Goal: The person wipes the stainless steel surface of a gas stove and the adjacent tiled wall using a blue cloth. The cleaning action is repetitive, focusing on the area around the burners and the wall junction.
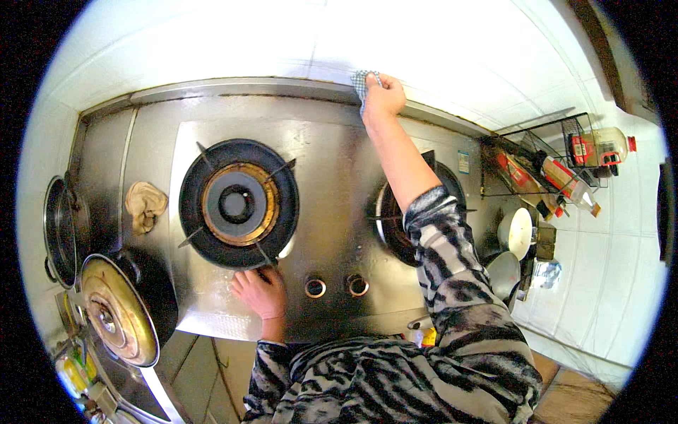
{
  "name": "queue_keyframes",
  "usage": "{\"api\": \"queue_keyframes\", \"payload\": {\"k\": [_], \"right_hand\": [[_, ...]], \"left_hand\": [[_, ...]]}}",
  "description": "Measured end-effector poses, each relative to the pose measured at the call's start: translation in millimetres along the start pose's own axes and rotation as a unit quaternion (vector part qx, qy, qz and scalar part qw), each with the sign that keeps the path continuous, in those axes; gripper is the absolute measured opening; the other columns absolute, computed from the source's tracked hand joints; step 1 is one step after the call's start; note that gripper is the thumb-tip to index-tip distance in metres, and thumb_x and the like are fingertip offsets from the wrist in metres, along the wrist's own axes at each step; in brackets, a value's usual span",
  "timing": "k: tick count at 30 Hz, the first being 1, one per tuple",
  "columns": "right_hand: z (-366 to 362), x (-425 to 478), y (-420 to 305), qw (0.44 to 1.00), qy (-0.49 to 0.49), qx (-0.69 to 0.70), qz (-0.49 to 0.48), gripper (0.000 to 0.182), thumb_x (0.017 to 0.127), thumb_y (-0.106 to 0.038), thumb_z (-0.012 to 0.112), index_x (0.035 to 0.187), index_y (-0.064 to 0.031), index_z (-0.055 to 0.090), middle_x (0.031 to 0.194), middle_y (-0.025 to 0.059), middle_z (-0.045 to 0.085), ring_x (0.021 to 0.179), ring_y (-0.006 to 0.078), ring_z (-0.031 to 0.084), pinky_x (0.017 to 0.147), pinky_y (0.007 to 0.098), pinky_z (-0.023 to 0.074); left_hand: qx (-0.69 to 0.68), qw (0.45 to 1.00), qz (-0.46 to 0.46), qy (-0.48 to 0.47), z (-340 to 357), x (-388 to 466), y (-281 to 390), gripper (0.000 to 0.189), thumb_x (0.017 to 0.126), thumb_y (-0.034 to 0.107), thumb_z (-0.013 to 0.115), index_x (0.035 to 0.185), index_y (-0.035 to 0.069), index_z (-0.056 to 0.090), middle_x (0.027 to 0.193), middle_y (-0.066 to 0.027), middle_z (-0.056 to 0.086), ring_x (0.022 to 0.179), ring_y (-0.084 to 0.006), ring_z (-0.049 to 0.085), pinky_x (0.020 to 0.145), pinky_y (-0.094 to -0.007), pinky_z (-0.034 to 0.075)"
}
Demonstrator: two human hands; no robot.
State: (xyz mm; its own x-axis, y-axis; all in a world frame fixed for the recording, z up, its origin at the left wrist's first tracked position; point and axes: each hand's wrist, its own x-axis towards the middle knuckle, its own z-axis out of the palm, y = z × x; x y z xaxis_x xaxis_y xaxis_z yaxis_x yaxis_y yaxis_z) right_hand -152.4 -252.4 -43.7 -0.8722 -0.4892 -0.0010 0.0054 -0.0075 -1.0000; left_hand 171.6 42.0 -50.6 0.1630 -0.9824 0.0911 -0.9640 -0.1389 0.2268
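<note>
My right hand is stretched out to the back edge of the stainless-steel gas stove. It grips a blue-and-white checked cloth where the steel back ledge meets the tiled wall. My left hand rests on the stovetop, right at the front rim of the left gas burner, with its fingers apart and nothing seen in it. My right forearm and sleeve cover part of the right burner.
A crumpled tan cloth lies left of the burner. Farther left stand a lidded dark pot and another pot. On the right are a wire rack with bottles, a white bowl and two control knobs up front.
</note>
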Motion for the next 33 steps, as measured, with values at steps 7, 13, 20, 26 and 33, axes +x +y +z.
{"api": "queue_keyframes", "payload": {"k": [7,13,20,26,33], "right_hand": [[-40.3,37.9,18.6,0.991,0.107,-0.016,-0.078,0.020,0.074,-0.002,0.072,0.092,-0.0014,0.064,0.095,0.0123,0.064,0.085,0.0231,0.061,0.082,0.0351,0.0482],[1.5,-8.9,2.9,0.971,0.062,-0.116,-0.198,0.017,0.071,-0.003,0.073,0.085,-0.0009,0.064,0.087,0.0103,0.065,0.083,0.0226,0.061,0.079,0.0341,0.0473],[77.9,-77.0,-38.0,0.929,-0.096,-0.163,-0.317,0.017,0.066,-0.008,0.077,0.078,-0.0051,0.066,0.079,0.0097,0.063,0.077,0.0250,0.060,0.071,0.0342,0.0478],[-19.1,3.1,-11.0,0.910,0.029,-0.228,-0.345,0.016,0.068,-0.004,0.074,0.078,-0.0029,0.062,0.083,0.0109,0.062,0.080,0.0264,0.059,0.075,0.0359,0.0468],[58.9,-58.9,-44.4,0.831,-0.153,-0.224,-0.485,0.012,0.071,-0.009,0.074,0.077,-0.0038,0.065,0.079,0.0120,0.061,0.076,0.0278,0.059,0.068,0.0349,0.0473]], "left_hand": [[-0.049,0.999,-0.004,-0.012,5.8,-4.1,-11.7,0.029,0.078,0.027,0.058,0.090,0.002,0.050,0.095,-0.0191,0.050,0.096,-0.0408,0.047,0.084,-0.0514,0.036],[-0.076,0.995,-0.001,-0.064,2.6,-3.9,-10.7,0.037,0.078,0.031,0.058,0.096,0.000,0.053,0.107,-0.0220,0.051,0.103,-0.0421,0.045,0.089,-0.0551,0.033],[-0.105,0.993,0.012,-0.054,1.7,-3.8,-18.5,0.034,0.078,0.030,0.059,0.091,-0.001,0.052,0.104,-0.0228,0.050,0.104,-0.0424,0.044,0.092,-0.0561,0.032],[-0.135,0.989,0.010,-0.061,1.4,-0.9,-13.6,0.033,0.078,0.029,0.060,0.089,-0.001,0.052,0.099,-0.0222,0.050,0.105,-0.0429,0.044,0.094,-0.0562,0.031],[-0.121,0.991,0.018,-0.045,-2.0,-2.9,-16.2,0.031,0.077,0.028,0.061,0.087,0.000,0.051,0.098,-0.0216,0.050,0.100,-0.0421,0.044,0.091,-0.0557,0.032]]}}
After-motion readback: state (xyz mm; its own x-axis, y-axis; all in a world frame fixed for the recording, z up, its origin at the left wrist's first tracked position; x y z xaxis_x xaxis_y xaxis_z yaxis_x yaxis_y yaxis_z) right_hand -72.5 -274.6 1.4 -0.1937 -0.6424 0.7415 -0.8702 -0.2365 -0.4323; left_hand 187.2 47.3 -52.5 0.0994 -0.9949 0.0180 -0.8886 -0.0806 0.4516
